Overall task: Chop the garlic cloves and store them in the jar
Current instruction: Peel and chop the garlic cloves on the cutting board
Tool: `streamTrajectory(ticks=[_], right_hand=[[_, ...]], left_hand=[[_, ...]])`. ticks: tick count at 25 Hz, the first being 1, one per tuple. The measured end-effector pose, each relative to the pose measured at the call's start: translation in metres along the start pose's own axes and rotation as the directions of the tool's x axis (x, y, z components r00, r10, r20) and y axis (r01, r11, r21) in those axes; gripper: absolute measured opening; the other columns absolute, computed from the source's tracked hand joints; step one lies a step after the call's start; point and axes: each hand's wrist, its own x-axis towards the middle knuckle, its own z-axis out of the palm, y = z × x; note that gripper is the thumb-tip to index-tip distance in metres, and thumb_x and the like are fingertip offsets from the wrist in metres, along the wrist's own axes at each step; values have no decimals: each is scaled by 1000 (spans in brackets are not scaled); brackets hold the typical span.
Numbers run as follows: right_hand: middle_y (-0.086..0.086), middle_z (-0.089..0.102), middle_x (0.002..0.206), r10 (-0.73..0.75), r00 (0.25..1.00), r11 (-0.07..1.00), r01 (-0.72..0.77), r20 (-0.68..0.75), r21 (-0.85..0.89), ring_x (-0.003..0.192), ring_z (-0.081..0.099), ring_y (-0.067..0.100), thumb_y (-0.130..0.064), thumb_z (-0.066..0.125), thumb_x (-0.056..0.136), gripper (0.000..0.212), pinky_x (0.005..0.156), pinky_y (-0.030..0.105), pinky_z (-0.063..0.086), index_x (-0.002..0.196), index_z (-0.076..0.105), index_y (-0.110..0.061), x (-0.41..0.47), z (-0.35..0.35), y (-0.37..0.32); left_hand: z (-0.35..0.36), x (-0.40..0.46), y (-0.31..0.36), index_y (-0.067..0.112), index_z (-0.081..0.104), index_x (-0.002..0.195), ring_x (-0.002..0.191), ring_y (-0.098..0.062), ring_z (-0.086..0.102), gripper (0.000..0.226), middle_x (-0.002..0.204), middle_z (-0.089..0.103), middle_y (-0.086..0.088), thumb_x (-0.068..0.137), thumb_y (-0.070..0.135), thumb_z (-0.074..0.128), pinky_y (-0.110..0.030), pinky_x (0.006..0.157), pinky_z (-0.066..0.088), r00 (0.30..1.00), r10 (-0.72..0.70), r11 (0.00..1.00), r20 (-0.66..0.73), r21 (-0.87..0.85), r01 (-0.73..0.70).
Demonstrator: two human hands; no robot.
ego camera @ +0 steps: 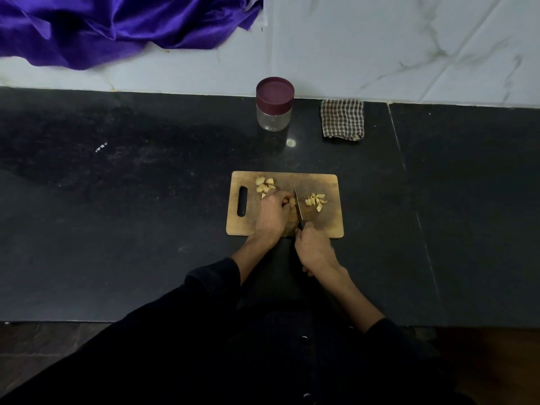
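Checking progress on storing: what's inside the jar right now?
The jar looks empty through its clear wall, its maroon lid on. The lid hides the top; the garlic pieces lie on the cutting board.

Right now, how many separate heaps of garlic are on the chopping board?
3. One heap sits at the board's far left corner, a chopped heap lies right of the knife, and one clove is pinched under the left hand. The hand may hide more.

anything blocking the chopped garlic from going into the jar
Yes: the jar has its maroon lid on. The dark counter between the chopped garlic and jar shows nothing.
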Motion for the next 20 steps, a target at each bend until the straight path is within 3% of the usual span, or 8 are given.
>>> streamTrajectory(ticks=[8, 11, 15, 20], right_hand=[[15, 62, 112, 48, 998, 999, -47, 49, -11, 95, 67, 35, -30, 38, 106, 29, 82, 52, 57, 121, 50, -8, -11, 3, 11], [13, 63, 105, 53, 998, 998, -54, 41, 24, 85, 70, 32, -34, 38, 105, 29, 76, 52, 59, 117, 49, -11, -12, 2, 14], [12, 65, 88, 87, 996, 993, -87, 5, 74, 60, 71, 27, -35, 34, 106, 25, 57, 47, 61, 108, 46, -12, -15, -6, 14], [13, 64, 92, 28, 1000, 997, -28, -1, 70, 61, 70, 28, -35, 34, 106, 28, 57, 49, 61, 107, 48, -11, -16, -7, 8]], left_hand=[[-2, 1, 1, 11, 65, 113, 95, -10, 59, 24, 110, 61, -3, 90, 8, 62, -20, 82, 51, 999, -34, 999, 22, -23, 35], [-2, 0, 1, 13, 65, 114, 91, -11, 60, 24, 111, 60, -2, 90, 10, 62, -30, 75, 58, 998, -46, 998, 37, -42, 48], [-2, 0, -2, 12, 63, 117, 89, -12, 62, 27, 114, 58, -3, 90, 10, 62, -31, 75, 58, 997, -46, 998, 57, -47, 49], [-5, -1, -3, 10, 61, 123, 91, -13, 62, 32, 116, 57, -6, 91, 8, 60, -29, 78, 57, 997, -6, 999, 72, -32, 9]])
